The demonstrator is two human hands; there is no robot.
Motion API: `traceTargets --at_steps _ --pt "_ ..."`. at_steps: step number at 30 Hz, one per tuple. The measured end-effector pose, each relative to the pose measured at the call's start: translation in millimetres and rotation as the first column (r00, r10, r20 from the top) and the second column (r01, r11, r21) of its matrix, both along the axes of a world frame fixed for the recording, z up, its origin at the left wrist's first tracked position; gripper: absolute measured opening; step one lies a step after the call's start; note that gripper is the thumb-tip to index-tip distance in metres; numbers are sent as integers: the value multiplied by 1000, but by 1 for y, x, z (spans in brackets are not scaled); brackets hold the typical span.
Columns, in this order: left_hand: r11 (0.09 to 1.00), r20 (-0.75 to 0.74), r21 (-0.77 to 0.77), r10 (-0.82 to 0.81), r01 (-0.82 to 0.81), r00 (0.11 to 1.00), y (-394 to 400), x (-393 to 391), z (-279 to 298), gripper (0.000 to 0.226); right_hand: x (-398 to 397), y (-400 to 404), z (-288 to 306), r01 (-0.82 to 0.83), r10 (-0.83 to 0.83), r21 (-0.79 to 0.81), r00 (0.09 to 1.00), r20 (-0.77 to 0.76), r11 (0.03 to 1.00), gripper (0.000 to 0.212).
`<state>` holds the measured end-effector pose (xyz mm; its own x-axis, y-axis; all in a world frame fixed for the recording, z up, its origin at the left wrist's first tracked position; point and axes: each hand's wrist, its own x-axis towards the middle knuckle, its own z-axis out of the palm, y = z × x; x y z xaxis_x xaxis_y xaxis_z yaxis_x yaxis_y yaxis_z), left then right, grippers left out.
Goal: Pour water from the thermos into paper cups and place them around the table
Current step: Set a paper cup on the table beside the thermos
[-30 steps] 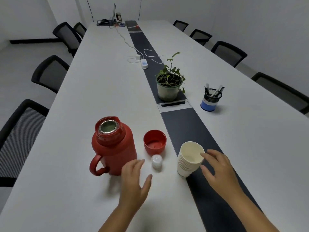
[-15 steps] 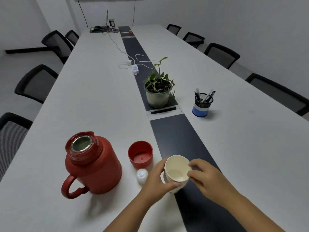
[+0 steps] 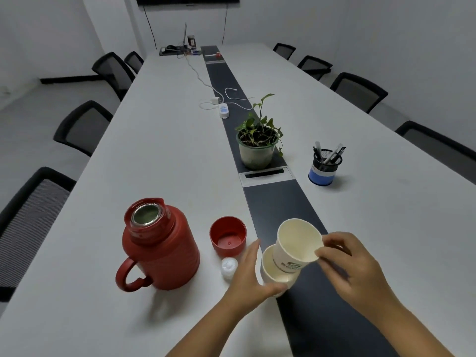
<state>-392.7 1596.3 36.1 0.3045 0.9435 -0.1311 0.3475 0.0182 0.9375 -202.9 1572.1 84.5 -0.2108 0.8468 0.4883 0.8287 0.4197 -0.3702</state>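
The right hand [image 3: 353, 266] is pinching the rim of the top cup [image 3: 296, 243] and lifting it, tilted, out of the stack of cups [image 3: 273, 273]; the left hand [image 3: 251, 276] is curling round the stack and holding it down on the counter [image 3: 154, 155]; to do this well, the pull should be slow and straight, I think, so only one cup is coming free and nothing is getting squashed; the red thermos [image 3: 159, 246] is standing open, to the left of both hands and apart from them; its red lid [image 3: 228, 237] and a small white stopper [image 3: 229, 266] are sitting between the thermos and the left hand.
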Motion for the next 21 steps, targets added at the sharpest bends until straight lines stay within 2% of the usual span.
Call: traceTargets --at_steps 2,3,4,6,8,9,11,13,14,15,17,21 --pt "996 -23 32 82 -82 996 -17 -11 11 94 -9 -13 11 -35 37 35 998 -55 999 34" --pt "991 -20 68 115 -113 993 -29 -20 15 91 -17 -21 14 -74 77 44 993 -84 996 41" --pt "985 -10 104 140 -138 990 -41 -32 16 85 -27 -28 15 -115 119 42 987 -108 992 41" --pt "973 -4 137 190 -188 982 -69 -58 12 77 -58 -43 9 -190 191 13 975 -116 982 27" --pt "959 4 120 259 -258 966 -99 -85 -3 73 -96 -57 -9 -274 262 -61 953 -151 960 11" --pt "946 14 98 310 -310 951 -115 -98 -13 68 -116 -65 -22 -316 287 -120 935 -206 941 11" --pt "890 23 28 455 -456 890 -145 -126 -31 63 -158 -81 -47 -415 292 -256 866 -407 873 23" --pt "787 16 -43 616 -615 788 -170 -156 -51 63 -198 -95 -71 -518 172 -410 752 -636 750 41" --pt "723 11 -65 689 -687 724 -179 -172 -59 64 -217 -100 -83 -556 106 -489 726 -680 672 47" --pt "659 8 -77 751 -749 660 -187 -188 -65 65 -234 -103 -96 -571 80 -550 734 -674 610 50" --pt "539 4 -84 841 -838 541 -197 -219 -76 64 -261 -105 -120 -536 168 -593 810 -562 601 47" --pt "334 27 -34 943 -942 333 -197 -269 -86 60 -297 -88 -156 -354 302 -553 935 -186 754 45"
